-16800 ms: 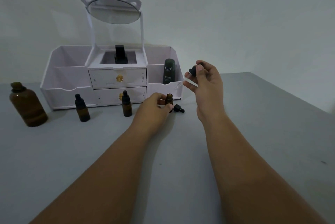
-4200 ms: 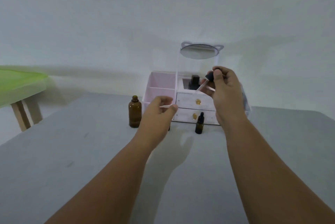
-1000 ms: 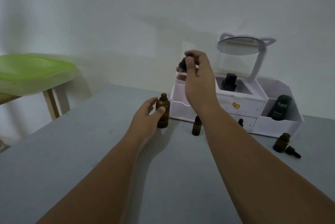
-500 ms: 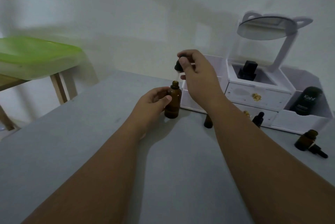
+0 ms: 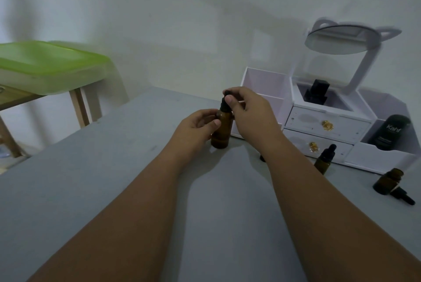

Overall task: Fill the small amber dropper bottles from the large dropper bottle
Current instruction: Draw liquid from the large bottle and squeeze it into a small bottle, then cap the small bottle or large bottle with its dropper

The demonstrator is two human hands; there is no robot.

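Note:
The large amber dropper bottle (image 5: 222,131) stands upright on the grey table (image 5: 114,179). My left hand (image 5: 196,127) grips its body from the left. My right hand (image 5: 250,113) pinches its black dropper cap (image 5: 225,104), which sits on the bottle's neck. One small amber bottle (image 5: 324,160) with its black dropper on stands in front of the organiser. Another small amber bottle (image 5: 387,181) stands open at the far right, its black dropper (image 5: 402,195) lying beside it. A third small bottle (image 5: 262,158) is mostly hidden behind my right forearm.
A white cosmetic organiser (image 5: 319,126) with two drawers and a tilted mirror (image 5: 341,40) stands against the wall, holding a dark tube (image 5: 390,132) and a black item (image 5: 316,93). A green-topped stool (image 5: 45,65) stands left of the table.
My right hand has lowered the dropper from above the large bottle down into its neck. My left hand keeps holding the bottle. The view has shifted left.

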